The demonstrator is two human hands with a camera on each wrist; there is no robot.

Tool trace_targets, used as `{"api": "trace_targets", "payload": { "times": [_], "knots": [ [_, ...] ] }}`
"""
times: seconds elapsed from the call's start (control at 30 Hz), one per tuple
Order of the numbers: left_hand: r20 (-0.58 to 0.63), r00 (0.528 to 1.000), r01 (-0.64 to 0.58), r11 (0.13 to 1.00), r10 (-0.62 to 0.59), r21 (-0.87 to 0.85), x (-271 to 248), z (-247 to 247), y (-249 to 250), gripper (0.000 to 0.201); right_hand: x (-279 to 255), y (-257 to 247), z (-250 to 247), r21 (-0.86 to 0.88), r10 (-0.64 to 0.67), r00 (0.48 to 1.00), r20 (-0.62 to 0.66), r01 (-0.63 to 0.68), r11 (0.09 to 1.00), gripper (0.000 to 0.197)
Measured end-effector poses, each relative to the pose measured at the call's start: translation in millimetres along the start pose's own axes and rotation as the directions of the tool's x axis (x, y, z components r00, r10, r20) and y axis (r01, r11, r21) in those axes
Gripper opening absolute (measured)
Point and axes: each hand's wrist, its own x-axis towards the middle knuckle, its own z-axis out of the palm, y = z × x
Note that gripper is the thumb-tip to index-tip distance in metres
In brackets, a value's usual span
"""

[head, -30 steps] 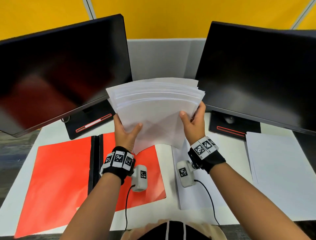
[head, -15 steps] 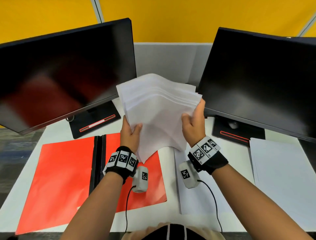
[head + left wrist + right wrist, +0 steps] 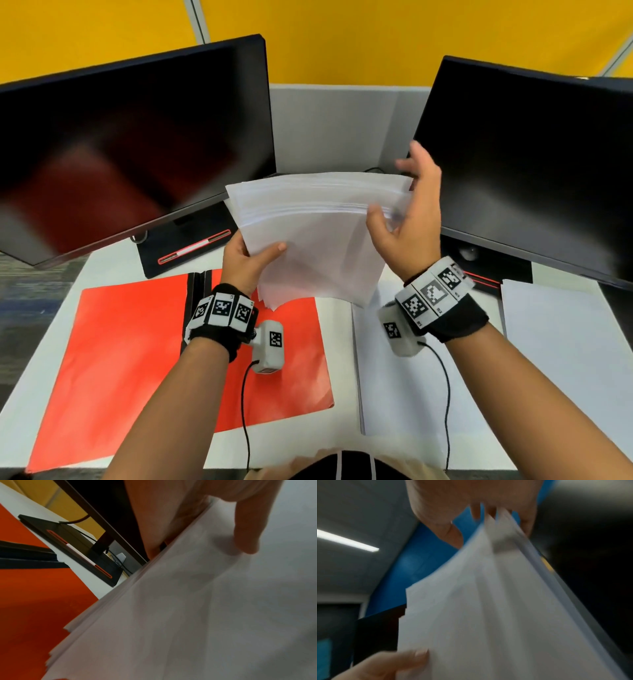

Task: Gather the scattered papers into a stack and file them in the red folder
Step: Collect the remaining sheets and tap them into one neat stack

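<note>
A white counter [image 3: 342,445] carries the red folder [image 3: 137,342], lying open and flat with nothing filed in it. Above it a stack of papers [image 3: 315,240] is held upright, its edges uneven. The left hand [image 3: 246,263] pinches its lower corner between thumb and fingers; the right hand [image 3: 411,219], fingers spread, touches the top corner. Squaring likely calls for a looser grip and tapping the edges level.
</note>
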Motion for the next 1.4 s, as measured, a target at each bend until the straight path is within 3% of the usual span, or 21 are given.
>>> {"api": "trace_targets", "payload": {
  "times": [0.07,0.13,0.23,0.33,0.4,0.43,0.57,0.7,0.77,0.87,0.93,1.03,1.1,1.17,1.23,1.27,1.3,1.37,1.4],
  "knots": [
    [0.030,0.999,0.020,1.000,-0.019,-0.011,4,-3,-1,0.056,16,-23,-4,-0.354,-0.078,0.992,0.099,0.108,0.929,0.071],
    [0.052,0.998,0.033,0.999,-0.032,-0.034,7,-4,-3,0.063,24,-44,0,-0.556,-0.142,0.966,0.216,0.242,0.795,0.076],
    [0.075,0.996,0.044,0.997,-0.040,-0.056,6,0,-4,0.055,26,-62,18,-0.553,-0.211,0.888,0.409,0.426,0.716,0.087],
    [0.113,0.993,0.028,0.997,-0.020,-0.078,4,1,-1,0.042,18,-63,43,-0.509,-0.097,0.759,0.643,0.519,0.686,0.090],
    [0.118,0.993,0.008,0.995,0.004,-0.096,3,2,3,0.046,6,-58,57,-0.483,-0.021,0.669,0.743,0.557,0.676,0.087],
    [0.118,0.993,-0.003,0.994,0.015,-0.106,2,2,4,0.048,1,-57,61,-0.474,-0.016,0.652,0.758,0.569,0.672,0.087],
    [0.101,0.994,-0.026,0.991,0.039,-0.132,1,2,3,0.044,-10,-59,69,-0.447,-0.102,0.696,0.711,0.559,0.699,0.092],
    [0.113,0.992,-0.032,0.992,0.047,-0.126,1,2,1,0.034,-16,-60,76,-0.413,-0.091,0.643,0.761,0.588,0.695,0.090],
    [0.107,0.993,-0.044,0.989,0.059,-0.142,0,1,1,0.035,-15,-59,76,-0.411,-0.083,0.647,0.758,0.572,0.710,0.090],
    [0.079,0.996,-0.032,0.987,0.045,-0.158,-1,1,-1,0.039,-5,-53,61,-0.489,-0.069,0.761,0.645,0.481,0.728,0.095],
    [0.046,0.999,-0.008,0.987,0.015,-0.159,-1,1,-3,0.038,4,-39,47,-0.583,0.024,0.825,0.565,0.379,0.719,0.094],
    [0.030,1.000,0.001,0.991,0.004,-0.137,-2,1,-4,0.033,6,-19,37,-0.644,0.120,0.812,0.571,0.352,0.679,0.085],
    [0.028,1.000,0.000,0.991,0.004,-0.131,-2,1,-3,0.031,2,-11,35,-0.623,0.064,0.832,0.551,0.360,0.694,0.084],
    [0.009,1.000,-0.004,0.992,0.005,-0.127,-2,0,-4,0.028,0,-3,26,-0.612,0.032,0.915,0.402,0.243,0.753,0.091],
    [0.002,1.000,0.002,0.990,-0.001,-0.138,-3,-2,-3,0.026,1,14,12,-0.489,0.096,0.985,0.142,-0.014,0.872,0.091],
    [-0.001,1.000,0.006,0.989,-0.007,-0.149,-4,-3,-3,0.028,1,26,7,-0.327,0.197,0.978,0.061,-0.167,0.930,0.089],
    [-0.005,1.000,0.007,0.988,-0.008,-0.156,-5,-4,-4,0.033,0,38,4,-0.098,0.333,0.939,0.084,-0.325,0.941,0.087],
    [-0.026,0.999,0.018,0.987,-0.023,-0.158,-8,-3,-3,0.041,-6,55,8,0.273,0.486,0.807,0.335,-0.577,0.770,0.083],
    [-0.043,0.999,0.017,0.986,-0.024,-0.164,-9,-1,-2,0.042,-10,59,11,0.326,0.495,0.760,0.421,-0.636,0.700,0.080]
  ]
}}
